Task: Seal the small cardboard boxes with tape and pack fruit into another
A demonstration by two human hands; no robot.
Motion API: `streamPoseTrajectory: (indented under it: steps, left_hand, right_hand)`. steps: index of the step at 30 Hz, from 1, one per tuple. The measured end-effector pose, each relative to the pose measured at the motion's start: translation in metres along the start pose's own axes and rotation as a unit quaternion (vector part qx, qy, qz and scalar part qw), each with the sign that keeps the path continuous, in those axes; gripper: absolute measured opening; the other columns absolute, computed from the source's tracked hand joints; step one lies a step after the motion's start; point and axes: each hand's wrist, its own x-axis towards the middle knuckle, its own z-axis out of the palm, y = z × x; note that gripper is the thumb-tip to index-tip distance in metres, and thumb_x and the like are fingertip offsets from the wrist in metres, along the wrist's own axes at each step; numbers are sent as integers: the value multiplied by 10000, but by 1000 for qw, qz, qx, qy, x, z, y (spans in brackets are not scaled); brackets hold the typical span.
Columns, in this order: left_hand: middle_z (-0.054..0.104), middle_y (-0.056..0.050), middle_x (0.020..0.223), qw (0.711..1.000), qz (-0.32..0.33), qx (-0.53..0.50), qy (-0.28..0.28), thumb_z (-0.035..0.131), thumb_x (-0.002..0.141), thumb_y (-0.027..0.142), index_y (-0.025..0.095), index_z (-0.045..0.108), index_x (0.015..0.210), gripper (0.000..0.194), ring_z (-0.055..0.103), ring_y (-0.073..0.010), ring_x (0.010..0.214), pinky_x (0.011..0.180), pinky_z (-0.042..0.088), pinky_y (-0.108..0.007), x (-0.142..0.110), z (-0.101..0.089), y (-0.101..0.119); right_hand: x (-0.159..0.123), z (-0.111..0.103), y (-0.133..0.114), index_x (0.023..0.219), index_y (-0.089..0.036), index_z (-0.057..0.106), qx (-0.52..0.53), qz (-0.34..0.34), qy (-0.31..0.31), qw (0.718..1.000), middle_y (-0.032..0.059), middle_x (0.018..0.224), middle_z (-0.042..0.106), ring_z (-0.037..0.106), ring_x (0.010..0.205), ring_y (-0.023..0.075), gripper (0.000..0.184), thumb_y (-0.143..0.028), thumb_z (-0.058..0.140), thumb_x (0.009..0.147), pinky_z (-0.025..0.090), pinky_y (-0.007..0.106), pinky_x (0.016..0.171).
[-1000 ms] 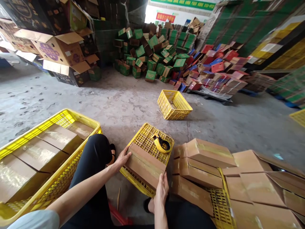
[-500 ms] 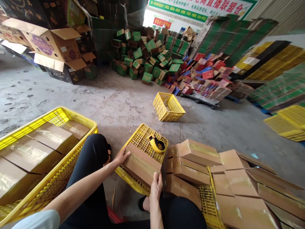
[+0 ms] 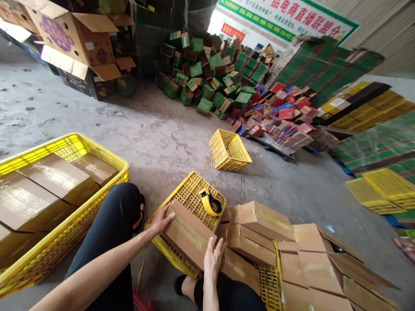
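Observation:
A long taped cardboard box (image 3: 189, 231) lies on an upturned yellow plastic crate (image 3: 181, 188) between my knees. My left hand (image 3: 160, 221) grips the box's left end, thumb and fingers bent over its edge. At the right end, my right hand (image 3: 213, 257) is open, fingers stretched and apart, close against the box; whether the palm touches is hard to tell. A yellow tape dispenser (image 3: 210, 204) rests on the crate beyond the box.
At left, a large yellow crate (image 3: 125, 170) holds taped cardboard boxes. More boxes (image 3: 264, 220) are stacked close on my right. A smaller yellow basket (image 3: 230, 151) stands on the floor ahead. Heaps of green cartons (image 3: 204, 106) and red cartons (image 3: 285, 113) lie behind it.
My right hand has loosened from the box's right end and its fingers have spread. My left hand stays at the left end. The whole view has shifted and tilted slightly.

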Motion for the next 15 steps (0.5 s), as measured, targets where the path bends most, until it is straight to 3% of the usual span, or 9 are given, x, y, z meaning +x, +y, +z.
streamPoseTrajectory:
  steps: [4,8,11,15]
  left_hand:
    - [610,-144,1494,1000,2,-25,6,658,855,551,161,619,1428,695,565,-345,1387,1190,408,-478,0,6,-7]
    - [627,-111,1481,999,-20,-33,25,664,865,551,206,593,1474,704,560,-337,1396,1194,416,-462,-3,14,-13]
    - [612,-101,1499,998,-28,-38,32,666,868,548,244,592,1484,691,548,-346,1409,1206,405,-468,-4,19,-16]
    - [592,-90,1521,998,-40,-43,23,659,875,566,266,599,1483,682,533,-342,1425,1211,403,-453,-5,21,-13]
  right_hand:
    - [64,15,-24,1409,-72,604,-56,-9,-11,998,258,1483,586,532,1415,378,945,-798,366,851,442,446,1134]
    - [124,43,-49,1118,-89,722,-122,-44,-50,990,318,1265,700,609,1313,418,709,-690,545,786,483,493,1063]
    - [149,59,-63,922,-165,696,-180,-58,-74,979,287,1012,764,669,1184,444,508,-638,578,777,511,573,965]
    - [162,70,-79,922,-170,640,-250,-65,-103,961,312,1054,751,660,1205,439,408,-561,540,862,477,606,995]
